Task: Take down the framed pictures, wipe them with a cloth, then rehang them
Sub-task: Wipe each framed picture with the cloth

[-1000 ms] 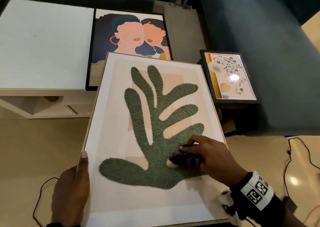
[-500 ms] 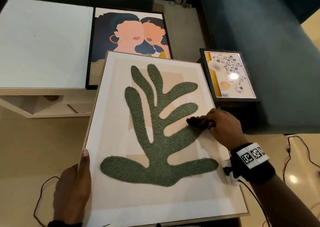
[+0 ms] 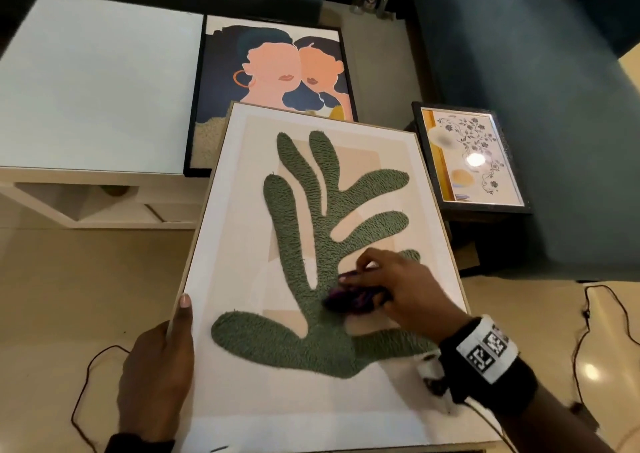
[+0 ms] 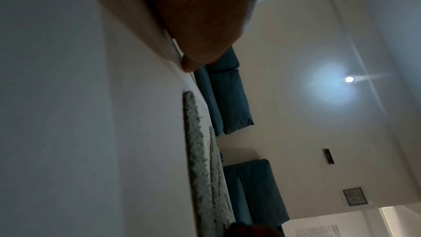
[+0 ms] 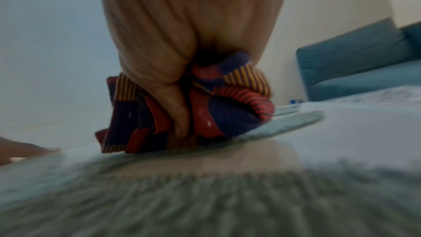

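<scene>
On the leaf picture (image 3: 242,383), the right hand (image 3: 408,293) presses a bunched cloth (image 3: 349,300), fingers curled round it; the left hand (image 3: 156,373) clasps the frame's edge.

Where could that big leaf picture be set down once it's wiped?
The white table top, left of the two-faces picture, is bare. So is the floor beside the left hand. By the sofa it is crowded: the small floral picture sits there.
</scene>
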